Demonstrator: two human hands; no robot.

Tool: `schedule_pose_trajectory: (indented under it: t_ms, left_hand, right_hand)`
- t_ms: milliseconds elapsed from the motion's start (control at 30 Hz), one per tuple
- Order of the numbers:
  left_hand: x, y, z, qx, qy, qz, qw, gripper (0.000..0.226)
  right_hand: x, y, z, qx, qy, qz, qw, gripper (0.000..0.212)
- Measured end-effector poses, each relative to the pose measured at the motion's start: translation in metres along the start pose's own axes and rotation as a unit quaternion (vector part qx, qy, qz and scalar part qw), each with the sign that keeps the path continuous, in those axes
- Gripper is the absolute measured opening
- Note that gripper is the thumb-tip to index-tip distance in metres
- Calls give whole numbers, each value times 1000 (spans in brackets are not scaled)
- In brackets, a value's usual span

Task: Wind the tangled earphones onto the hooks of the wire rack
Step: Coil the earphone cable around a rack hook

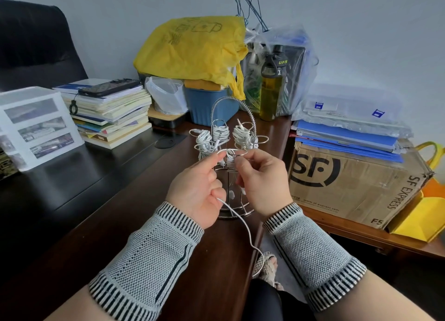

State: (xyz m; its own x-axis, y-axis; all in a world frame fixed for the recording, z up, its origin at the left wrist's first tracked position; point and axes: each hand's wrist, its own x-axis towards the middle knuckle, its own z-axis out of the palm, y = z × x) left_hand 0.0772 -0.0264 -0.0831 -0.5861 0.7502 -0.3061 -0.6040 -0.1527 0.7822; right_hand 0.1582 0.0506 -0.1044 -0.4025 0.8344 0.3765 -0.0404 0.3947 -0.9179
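A chrome wire rack [231, 133] with a coiled spring handle stands near the right edge of the dark brown wooden table [134, 200]. Several of its looped hooks already carry wound bundles of thin white earphone cable [240, 135]. Both hands are raised just in front of the rack's nearest hook. The left hand [199, 186] pinches one white earphone cord [243, 224] between thumb and forefinger near the hook, and the rest of its fingers are curled round the same cord lower down. From that hand the cord trails down past the table edge toward the person's lap. The right hand [262, 178] has its fingers curled and pinches the cord at the hook, its fingertips touching the wound strands there. Both wrists wear grey knitted cuffs with black stripes.

Behind the rack sit a blue ribbed plastic bin [209, 106] under a yellow plastic bag [192, 48], and an olive drinking bottle [271, 89]. A stack of books [113, 113] lies to the left, and a brown cardboard box [356, 183] to the right.
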Motion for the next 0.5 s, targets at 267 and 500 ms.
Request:
schedule_pose_trajectory:
  t_ms: [267, 500]
  left_hand:
    - [7, -9, -4, 187, 126, 234, 946, 20]
    - [18, -6, -20, 419, 148, 356, 822, 37]
  right_hand:
    - [0, -3, 3, 72, -44, 17, 996, 19]
    - [0, 1, 4, 62, -33, 8, 997, 21]
